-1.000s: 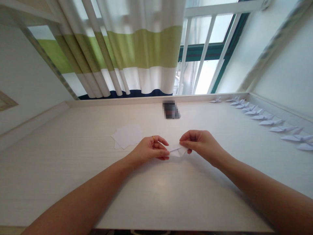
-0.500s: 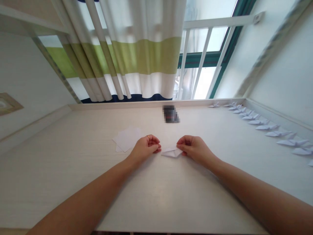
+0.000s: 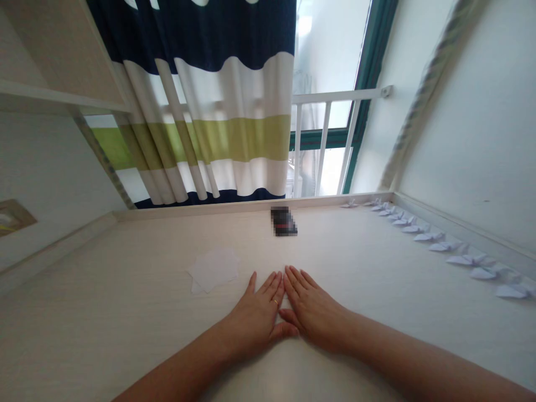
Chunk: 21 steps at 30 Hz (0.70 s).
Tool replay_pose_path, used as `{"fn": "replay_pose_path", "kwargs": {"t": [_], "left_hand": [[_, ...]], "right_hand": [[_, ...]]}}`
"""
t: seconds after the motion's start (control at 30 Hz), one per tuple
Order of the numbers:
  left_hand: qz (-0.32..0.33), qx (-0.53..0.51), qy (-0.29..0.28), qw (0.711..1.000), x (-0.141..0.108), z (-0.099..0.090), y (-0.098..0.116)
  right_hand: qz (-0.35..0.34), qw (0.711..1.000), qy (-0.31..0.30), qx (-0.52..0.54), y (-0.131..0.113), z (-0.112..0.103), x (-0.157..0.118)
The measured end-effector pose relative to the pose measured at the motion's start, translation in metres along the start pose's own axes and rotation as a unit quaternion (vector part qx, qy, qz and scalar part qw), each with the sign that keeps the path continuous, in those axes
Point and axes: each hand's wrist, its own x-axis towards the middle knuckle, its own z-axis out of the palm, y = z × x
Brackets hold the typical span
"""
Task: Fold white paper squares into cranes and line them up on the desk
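Several white paper sheets (image 3: 213, 272) overlap on the pale tabletop (image 3: 104, 318), toward 10 o'clock from the left hand (image 3: 260, 315). That hand lies flat, palm down, fingers spread, a ring (image 3: 275, 302) on 1 of them. A blurred dark object (image 3: 283, 221) sits at 12 o'clock beyond both hands. Close beside, the right hand (image 3: 309, 309) lies flat too, fingers extended; whatever is beneath the 2 palms is hidden. From it, folded paper birds (image 3: 429, 237) line up between 1 and 3 o'clock.
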Motion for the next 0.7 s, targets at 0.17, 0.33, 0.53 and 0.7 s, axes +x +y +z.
{"fn": "replay_pose_path", "kwargs": {"t": [0.17,0.33,0.53,0.7], "left_hand": [[-0.009,0.016,-0.019,1.000,-0.003,-0.007,0.001],[-0.017,0.022,-0.016,0.999,-0.006,-0.007,0.001],[-0.029,0.022,-0.002,0.999,-0.014,-0.001,-0.005],[-0.043,0.030,-0.013,0.999,-0.024,-0.002,-0.015]], "right_hand": [[0.024,0.998,-0.050,0.024,-0.001,-0.002,-0.005],[0.044,0.997,-0.052,0.026,0.001,-0.006,-0.006],[0.044,0.998,-0.047,0.002,0.000,-0.006,-0.007],[0.044,0.998,-0.037,-0.033,0.005,-0.006,-0.009]]}}
